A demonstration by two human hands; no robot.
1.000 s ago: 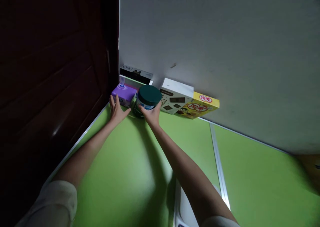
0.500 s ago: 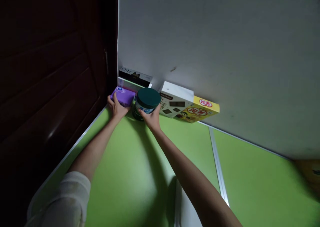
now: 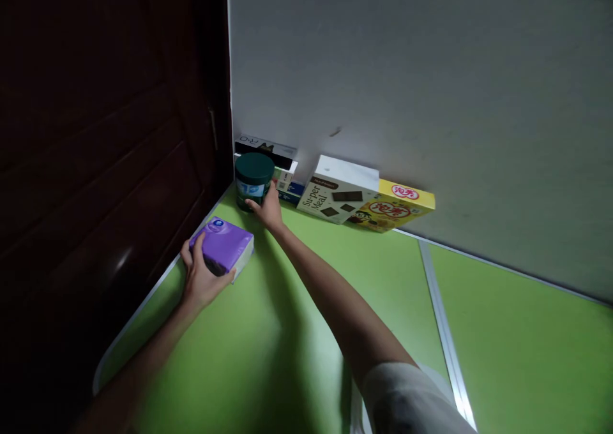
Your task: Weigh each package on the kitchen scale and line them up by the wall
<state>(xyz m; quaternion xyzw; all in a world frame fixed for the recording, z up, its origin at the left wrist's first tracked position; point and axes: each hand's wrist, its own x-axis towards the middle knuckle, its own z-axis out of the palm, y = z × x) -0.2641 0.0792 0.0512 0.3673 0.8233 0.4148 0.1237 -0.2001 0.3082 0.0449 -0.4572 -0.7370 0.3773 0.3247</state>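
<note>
My left hand is closed round a purple pack of tissues, thumb on the near side and fingers over the far left edge. The pack is near the table's left edge. Farther back, my right hand grips a dark green lidded jar with a blue label, its thumb across the front. The jar stands upright in the back left corner, in front of stacked boxes, partly hiding them.
Behind the jar, a black and grey box lies against the wall. To the right stand a white "Super Meal" box and a yellow box. A metal strip crosses the green table. A dark wooden panel borders the left.
My left hand has drawn the tissue pack toward me, away from the corner. My right hand has shifted the jar left to where the pack was, uncovering a blue box.
</note>
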